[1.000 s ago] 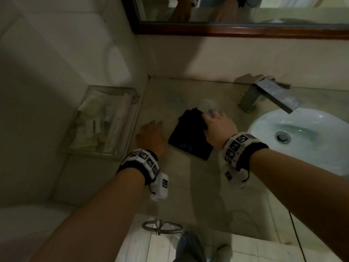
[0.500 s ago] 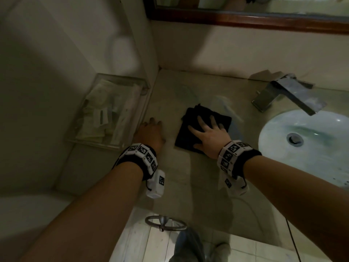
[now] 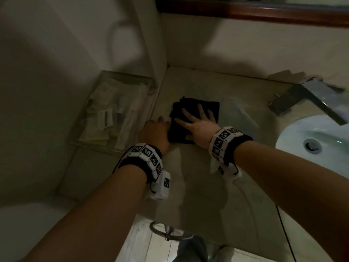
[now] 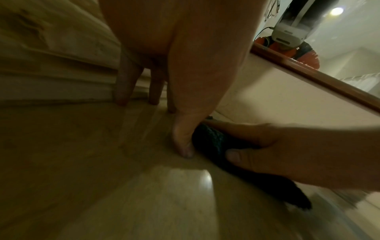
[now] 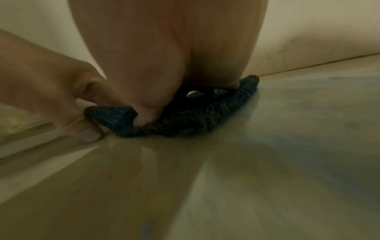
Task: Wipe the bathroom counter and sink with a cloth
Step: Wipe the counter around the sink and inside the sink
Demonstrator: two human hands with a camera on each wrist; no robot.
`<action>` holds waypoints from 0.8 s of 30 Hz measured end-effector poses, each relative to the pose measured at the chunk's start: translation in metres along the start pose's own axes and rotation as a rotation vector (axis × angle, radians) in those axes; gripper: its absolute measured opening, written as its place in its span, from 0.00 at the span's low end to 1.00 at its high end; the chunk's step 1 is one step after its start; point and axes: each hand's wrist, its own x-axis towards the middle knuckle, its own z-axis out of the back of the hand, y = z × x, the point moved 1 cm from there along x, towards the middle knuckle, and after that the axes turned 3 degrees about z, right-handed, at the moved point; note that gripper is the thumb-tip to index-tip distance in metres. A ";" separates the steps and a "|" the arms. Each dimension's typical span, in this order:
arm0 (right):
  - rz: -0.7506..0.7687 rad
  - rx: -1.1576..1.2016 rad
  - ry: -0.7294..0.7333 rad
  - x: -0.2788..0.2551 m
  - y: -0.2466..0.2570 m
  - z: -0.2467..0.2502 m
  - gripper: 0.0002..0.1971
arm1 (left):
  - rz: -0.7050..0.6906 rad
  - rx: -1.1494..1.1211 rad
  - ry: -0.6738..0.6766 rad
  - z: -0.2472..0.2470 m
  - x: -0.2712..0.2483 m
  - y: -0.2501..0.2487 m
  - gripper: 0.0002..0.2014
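A dark folded cloth (image 3: 196, 107) lies on the beige counter (image 3: 204, 186), near its back left corner. My right hand (image 3: 196, 123) presses flat on the cloth with fingers spread and straight. My left hand (image 3: 155, 133) rests on the counter just left of the cloth, propped on its fingertips. In the left wrist view my left thumb (image 4: 183, 146) touches the edge of the cloth (image 4: 211, 142), and the right hand (image 4: 287, 149) lies over it. In the right wrist view the cloth (image 5: 185, 121) bunches under my right palm. The white sink (image 3: 336, 133) is at the right.
A clear tray (image 3: 113, 114) of wrapped toiletries sits on a ledge left of the counter, close to my left hand. The chrome faucet (image 3: 302, 99) stands behind the sink, whose drain (image 3: 312, 145) shows. Walls meet behind the cloth; a wood-framed mirror (image 3: 264, 14) hangs above.
My right hand spread flat on the cloth and slid it left until it met my left hand. The left hand stayed by the tray.
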 end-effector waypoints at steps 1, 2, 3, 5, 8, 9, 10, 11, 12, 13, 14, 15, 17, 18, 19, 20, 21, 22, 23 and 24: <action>-0.013 0.025 -0.013 0.007 0.000 0.002 0.39 | 0.011 -0.014 0.013 0.001 0.001 0.000 0.27; -0.025 0.036 -0.023 0.013 0.000 0.004 0.40 | 0.021 -0.024 0.020 0.004 0.003 0.000 0.28; -0.028 0.030 -0.025 0.019 -0.001 0.006 0.40 | 0.028 -0.034 0.017 0.006 0.005 0.001 0.28; -0.025 0.003 -0.017 0.030 -0.004 0.012 0.38 | 0.018 -0.047 -0.017 0.011 0.010 0.001 0.23; -0.036 -0.013 0.000 0.045 -0.007 0.023 0.36 | -0.014 -0.051 -0.058 0.017 0.014 0.000 0.18; -0.041 -0.018 0.004 0.049 -0.009 0.027 0.35 | -0.011 -0.044 -0.072 0.019 0.013 -0.001 0.18; -0.042 -0.012 0.005 0.053 -0.010 0.031 0.33 | -0.004 -0.035 -0.079 0.019 0.013 -0.003 0.19; -0.040 0.010 0.000 0.057 -0.013 0.035 0.31 | 0.007 -0.021 -0.074 0.019 0.013 -0.005 0.21; -0.036 0.036 -0.007 0.062 -0.016 0.038 0.29 | 0.020 -0.008 -0.064 0.019 0.013 -0.006 0.23; -0.030 0.054 -0.012 0.066 -0.019 0.042 0.28 | 0.031 0.004 -0.054 0.020 0.013 -0.007 0.24; -0.027 0.051 -0.012 0.071 -0.022 0.044 0.28 | 0.035 0.012 -0.048 0.022 0.014 -0.008 0.25; -0.029 0.032 -0.012 0.076 -0.024 0.045 0.28 | 0.036 0.015 -0.039 0.024 0.015 -0.009 0.25; -0.053 -0.015 -0.018 0.084 -0.026 0.046 0.30 | 0.039 0.024 -0.027 0.026 0.015 -0.009 0.25; -0.069 -0.025 -0.026 0.088 -0.026 0.047 0.33 | 0.043 0.028 -0.027 0.027 0.015 -0.009 0.25; -0.080 -0.024 -0.035 0.091 -0.025 0.049 0.35 | 0.052 0.026 -0.023 0.028 0.014 -0.010 0.25; -0.088 -0.018 -0.041 0.095 -0.024 0.052 0.36 | 0.061 0.015 -0.020 0.029 0.013 -0.010 0.25; -0.092 -0.014 -0.043 0.099 -0.025 0.055 0.37 | 0.073 -0.002 -0.012 0.030 0.012 -0.011 0.26; -0.093 -0.013 -0.042 0.103 -0.026 0.059 0.38 | 0.083 -0.017 -0.006 0.032 0.012 -0.011 0.27; -0.098 -0.011 -0.040 0.108 -0.027 0.062 0.38 | 0.084 -0.021 -0.006 0.033 0.011 -0.012 0.28; -0.107 -0.009 -0.036 0.111 -0.029 0.065 0.38 | 0.078 -0.010 -0.015 0.035 0.010 -0.013 0.27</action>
